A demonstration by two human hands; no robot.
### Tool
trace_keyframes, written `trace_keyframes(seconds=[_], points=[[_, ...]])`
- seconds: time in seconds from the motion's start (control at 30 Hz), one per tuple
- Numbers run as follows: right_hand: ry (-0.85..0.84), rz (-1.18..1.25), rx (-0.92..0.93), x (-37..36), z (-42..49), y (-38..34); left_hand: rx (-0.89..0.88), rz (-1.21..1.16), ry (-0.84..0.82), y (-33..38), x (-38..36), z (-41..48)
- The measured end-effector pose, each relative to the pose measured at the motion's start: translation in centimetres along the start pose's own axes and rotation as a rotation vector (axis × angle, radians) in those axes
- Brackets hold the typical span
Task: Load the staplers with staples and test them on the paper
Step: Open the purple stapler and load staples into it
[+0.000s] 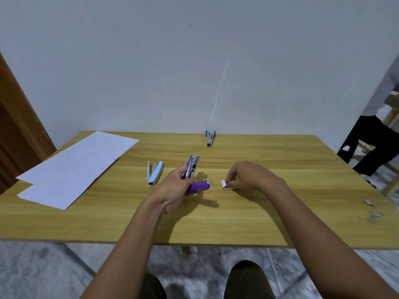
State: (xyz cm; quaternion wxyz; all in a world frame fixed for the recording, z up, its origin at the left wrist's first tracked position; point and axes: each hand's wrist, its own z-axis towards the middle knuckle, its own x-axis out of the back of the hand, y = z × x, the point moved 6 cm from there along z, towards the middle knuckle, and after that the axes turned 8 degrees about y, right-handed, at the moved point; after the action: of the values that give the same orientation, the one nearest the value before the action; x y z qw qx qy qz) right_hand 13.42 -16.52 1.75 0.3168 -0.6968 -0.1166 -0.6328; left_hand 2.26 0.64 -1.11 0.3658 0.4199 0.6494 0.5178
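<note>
- Two paper sheets [71, 167] overlap at the table's [216, 223] left
- Three staplers: blue stapler [153, 173] lying open beside the sheets, purple stapler [200, 187] mid-table, teal stapler [210, 138] at the far edge
- Left hand [174, 186] grips the purple stapler, its top swung up
- Loose staples [209, 181] lie between the hands
- Right hand [246, 175] pinches one staple box [225, 185] on the table
- Staple clumps [372, 210] lie at the right edge
</note>
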Motion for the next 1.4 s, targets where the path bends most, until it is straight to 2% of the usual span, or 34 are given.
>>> trace_keyframes(seconds=[0.2,0.4,0.57,0.93,1.2,1.4], points=[[0.101,-0.1,0.048,0.1,0.3,-0.6,-0.011,-0.02,-0.021,0.3,-0.5,-0.6],[0.215,-0.229,0.235,0.1,0.1,-1.4,-0.025,-0.092,-0.058,1.3,-1.4,-1.6],[0.252,-0.229,0.322,0.2,-0.3,-1.4,-0.018,-0.128,-0.045,1.7,-1.3,-2.0],[0.326,0.321,0.11,1.3,-0.1,0.2,-0.02,-0.181,-0.016,2.5,-1.4,-2.7],[0.346,0.791,0.202,3.2,-0.8,-3.4,-0.019,-0.196,-0.06,2.7,-1.2,-2.6],[0.356,0.984,0.23,3.2,-0.7,-6.8,-0.035,-0.193,-0.098,2.7,-0.8,-2.1]])
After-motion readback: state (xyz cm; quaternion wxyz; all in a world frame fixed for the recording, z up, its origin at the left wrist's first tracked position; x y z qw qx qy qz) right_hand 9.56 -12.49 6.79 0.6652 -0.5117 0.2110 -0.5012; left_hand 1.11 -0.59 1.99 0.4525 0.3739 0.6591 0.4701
